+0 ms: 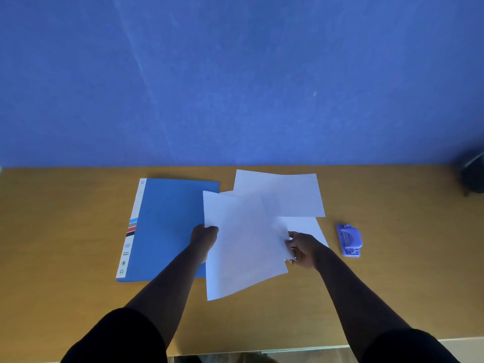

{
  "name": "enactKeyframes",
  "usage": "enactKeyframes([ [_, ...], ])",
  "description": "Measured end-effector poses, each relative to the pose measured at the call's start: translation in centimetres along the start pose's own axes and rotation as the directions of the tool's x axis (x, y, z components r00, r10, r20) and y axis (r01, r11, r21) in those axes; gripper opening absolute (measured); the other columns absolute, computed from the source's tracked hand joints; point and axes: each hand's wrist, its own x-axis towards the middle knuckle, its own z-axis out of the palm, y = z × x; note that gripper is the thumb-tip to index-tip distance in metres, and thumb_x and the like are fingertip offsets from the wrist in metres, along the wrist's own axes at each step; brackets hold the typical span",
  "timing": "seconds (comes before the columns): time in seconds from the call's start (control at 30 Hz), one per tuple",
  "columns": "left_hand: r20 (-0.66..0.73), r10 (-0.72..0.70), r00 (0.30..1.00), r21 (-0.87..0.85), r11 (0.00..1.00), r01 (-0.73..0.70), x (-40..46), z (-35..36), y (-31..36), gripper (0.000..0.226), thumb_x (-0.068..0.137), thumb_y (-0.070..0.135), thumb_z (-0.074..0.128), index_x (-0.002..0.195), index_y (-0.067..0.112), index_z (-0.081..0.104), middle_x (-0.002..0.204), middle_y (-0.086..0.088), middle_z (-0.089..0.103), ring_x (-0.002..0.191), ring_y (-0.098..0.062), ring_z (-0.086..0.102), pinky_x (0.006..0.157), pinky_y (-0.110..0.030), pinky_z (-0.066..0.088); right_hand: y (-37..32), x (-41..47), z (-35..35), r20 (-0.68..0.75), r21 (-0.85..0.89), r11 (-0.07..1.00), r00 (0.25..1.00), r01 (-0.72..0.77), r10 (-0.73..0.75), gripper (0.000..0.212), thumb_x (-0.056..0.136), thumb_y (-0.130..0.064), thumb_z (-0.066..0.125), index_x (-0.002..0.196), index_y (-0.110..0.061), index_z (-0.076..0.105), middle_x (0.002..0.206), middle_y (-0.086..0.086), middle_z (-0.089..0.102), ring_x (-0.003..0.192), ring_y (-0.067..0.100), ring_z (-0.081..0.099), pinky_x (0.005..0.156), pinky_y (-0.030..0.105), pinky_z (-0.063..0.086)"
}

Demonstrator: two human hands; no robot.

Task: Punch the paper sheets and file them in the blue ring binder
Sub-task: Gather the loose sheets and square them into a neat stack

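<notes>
A closed blue ring binder point(167, 226) lies flat on the wooden table, spine to the left. A white paper sheet point(243, 247) is held above the table, partly over the binder's right edge. My left hand point(205, 238) grips its left edge and my right hand point(301, 248) pinches its right edge. A second sheet point(285, 195) lies behind it on the table, and a third sheet point(306, 227) shows partly under my right hand. A small purple hole punch point(349, 239) rests to the right of the sheets.
The wooden table point(65, 231) runs up to a blue wall point(235, 74) at the back. A dark object point(472, 176) sits at the far right edge. The table's front edge point(301, 349) is near my body.
</notes>
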Motion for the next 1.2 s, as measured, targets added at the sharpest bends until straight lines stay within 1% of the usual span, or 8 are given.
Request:
enactKeyframes([
  [0.13, 0.161, -0.105, 0.981, -0.108, 0.986, 0.123, 0.8, 0.3, -0.6, 0.043, 0.078, 0.027, 0.064, 0.117, 0.014, 0.053, 0.116, -0.005, 0.061, 0.105, -0.029, 0.059, 0.097, -0.042, 0.047, 0.3, -0.1, -0.2, 0.068, 0.079, 0.996, 0.997, -0.028, 0.023, 0.037, 0.09, 0.007, 0.04, 0.111, -0.013, 0.065, 0.102, 0.008, 0.068, 0.086, 0.024, 0.061, 0.063, 0.029, 0.041],
  [0.27, 0.233, -0.147, 0.961, -0.134, 0.974, 0.181, -0.2, -0.2, -0.2, 0.037, 0.08, 0.014, 0.07, 0.114, 0.01, 0.059, 0.11, -0.014, 0.067, 0.098, -0.035, 0.066, 0.083, -0.047, 0.055, 0.3, -0.5, -0.1, 0.061, 0.032, 0.998, 0.997, -0.049, 0.047, 0.032, 0.089, 0.006, 0.039, 0.099, -0.011, 0.065, 0.085, 0.007, 0.065, 0.068, 0.021, 0.054, 0.058, 0.028, 0.041],
  [0.47, 0.179, -0.081, 0.981, -0.09, 0.991, 0.098, -0.3, -1.3, 0.5, 0.043, 0.064, 0.004, 0.08, 0.104, -0.004, 0.064, 0.1, -0.02, 0.071, 0.088, -0.036, 0.07, 0.086, -0.051, 0.054, -0.1, -0.4, 0.1, -0.046, -0.201, 0.979, 0.998, -0.047, 0.038, 0.03, 0.081, 0.002, 0.046, 0.105, -0.003, 0.063, 0.096, 0.011, 0.065, 0.085, 0.029, 0.059, 0.069, 0.033, 0.047],
  [0.57, 0.14, -0.057, 0.988, -0.057, 0.996, 0.066, -0.6, -1.9, 1.0, 0.029, 0.071, 0.002, 0.078, 0.098, -0.001, 0.066, 0.096, -0.018, 0.071, 0.084, -0.034, 0.07, 0.083, -0.049, 0.057, -0.7, -0.3, 0.6, -0.158, -0.348, 0.936, 0.987, -0.055, 0.0, 0.022, 0.081, -0.002, 0.048, 0.099, -0.002, 0.062, 0.09, 0.009, 0.066, 0.077, 0.024, 0.064, 0.053, 0.022, 0.046],
  [0.67, 0.13, -0.004, 0.991, -0.056, 0.998, 0.011, -0.6, -2.4, 1.2, 0.035, 0.068, 0.002, 0.08, 0.101, 0.002, 0.069, 0.097, -0.013, 0.073, 0.087, -0.032, 0.07, 0.086, -0.046, 0.056, -1.7, 0.5, 1.1, -0.267, -0.65, 0.76, 0.941, -0.018, -0.207, 0.01, 0.083, -0.003, 0.049, 0.09, -0.005, 0.056, 0.083, 0.008, 0.06, 0.083, 0.028, 0.066, 0.048, 0.02, 0.039],
  [0.87, 0.115, 0.084, 0.99, -0.005, 0.996, -0.084, -1.2, -2.5, 1.7, 0.025, 0.067, 0.001, 0.082, 0.087, 0.012, 0.072, 0.091, -0.006, 0.073, 0.088, -0.028, 0.069, 0.088, -0.042, 0.055, -2.4, 1.6, 1.7, -0.26, -0.94, 0.335, 0.753, -0.056, -0.605, 0.043, 0.085, -0.01, 0.056, 0.127, -0.012, 0.046, 0.122, 0.009, 0.053, 0.112, 0.028, 0.054, 0.089, 0.039, 0.046],
  [1.0, 0.098, 0.159, 0.982, 0.028, 0.986, -0.162, -1.2, -2.6, 2.1, 0.023, 0.066, 0.006, 0.084, 0.083, 0.017, 0.074, 0.087, 0.001, 0.074, 0.084, -0.021, 0.069, 0.082, -0.036, 0.056, -2.7, 3.8, 1.5, -0.043, -0.997, 0.08, 0.789, 0.008, -0.613, 0.065, 0.091, -0.031, 0.061, 0.147, -0.019, 0.03, 0.157, 0.008, 0.024, 0.14, 0.027, 0.031, 0.108, 0.042, 0.029],
  [1.2, 0.106, 0.281, 0.954, 0.129, 0.947, -0.293, -1.2, -3.3, 3.0, 0.02, 0.075, 0.009, 0.08, 0.086, 0.023, 0.07, 0.087, 0.008, 0.071, 0.083, -0.011, 0.067, 0.069, -0.024, 0.049, -3.8, 5.8, 1.3, 0.095, -0.994, -0.09, 0.821, 0.054, -0.563, 0.074, 0.094, -0.043, 0.054, 0.154, -0.023, 0.015, 0.164, 0.009, 0.005, 0.149, 0.026, 0.016, 0.111, 0.045, 0.023],
])
